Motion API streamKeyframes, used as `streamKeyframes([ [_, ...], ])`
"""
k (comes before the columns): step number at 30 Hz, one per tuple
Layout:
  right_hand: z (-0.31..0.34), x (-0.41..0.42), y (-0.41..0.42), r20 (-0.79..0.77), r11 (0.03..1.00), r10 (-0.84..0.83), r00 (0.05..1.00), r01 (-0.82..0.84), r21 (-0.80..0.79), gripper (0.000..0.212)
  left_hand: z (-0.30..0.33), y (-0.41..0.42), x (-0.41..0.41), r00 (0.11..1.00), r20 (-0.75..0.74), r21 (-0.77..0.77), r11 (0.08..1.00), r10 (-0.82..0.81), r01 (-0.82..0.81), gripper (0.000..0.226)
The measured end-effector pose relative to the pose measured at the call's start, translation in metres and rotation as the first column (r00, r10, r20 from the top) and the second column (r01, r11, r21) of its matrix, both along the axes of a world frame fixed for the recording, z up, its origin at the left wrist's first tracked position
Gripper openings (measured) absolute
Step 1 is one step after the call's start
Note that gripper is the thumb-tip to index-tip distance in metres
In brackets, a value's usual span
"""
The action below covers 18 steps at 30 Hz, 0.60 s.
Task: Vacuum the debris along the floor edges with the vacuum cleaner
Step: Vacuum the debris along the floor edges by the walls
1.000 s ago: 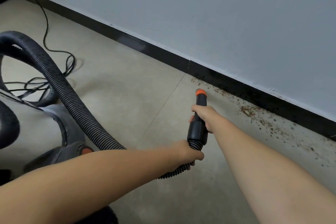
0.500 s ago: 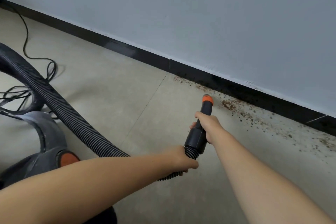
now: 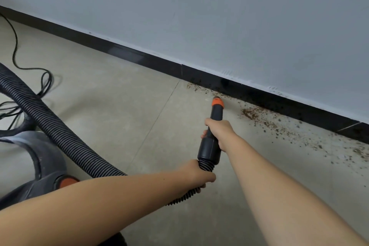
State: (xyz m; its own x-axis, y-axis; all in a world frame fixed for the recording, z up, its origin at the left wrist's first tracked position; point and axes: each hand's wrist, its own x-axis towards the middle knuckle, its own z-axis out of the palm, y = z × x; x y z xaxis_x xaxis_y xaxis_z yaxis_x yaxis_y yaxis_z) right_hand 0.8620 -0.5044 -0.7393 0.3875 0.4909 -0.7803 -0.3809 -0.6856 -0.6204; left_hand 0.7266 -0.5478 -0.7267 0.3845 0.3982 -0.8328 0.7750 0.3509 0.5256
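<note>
Head view showed the right hand (image 3: 219,132) wrapped around the black nozzle (image 3: 212,136) of the vacuum cleaner (image 3: 40,166), fingers closed on its middle. The left hand (image 3: 197,173) was clenched on the ribbed hose (image 3: 65,140) right where it joined the nozzle's wide end. The nozzle's orange tip (image 3: 218,103) pointed at the black baseboard (image 3: 139,60) and sat near the floor's edge, among the brown debris (image 3: 251,114). More of that debris lay scattered to the right along the baseboard, thickest just beside the tip and thinning toward the frame's right edge. The hose curved back to the left across the beige floor (image 3: 119,116), over the grey vacuum body at the lower left. A thin black cord (image 3: 16,50) looped on the floor behind it, under the pale wall (image 3: 219,16)
</note>
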Motion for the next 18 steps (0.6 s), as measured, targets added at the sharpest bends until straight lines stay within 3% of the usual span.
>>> streamKeyframes([
  [10, 0.003, -0.031, 0.040, -0.054, 0.985, 0.167, 0.985, -0.164, 0.050, 0.016, 0.003, 0.021, -0.024, 0.991, 0.007, 0.037, 0.990, 0.133, -0.133, 0.011],
  [18, 0.003, 0.000, 0.002, -0.055, 0.999, 0.037, 0.998, -0.037, 0.007, 0.026, 0.012, 0.003, -0.001, 1.000, -0.004, -0.009, 1.000, -0.010, 0.010, 0.014],
])
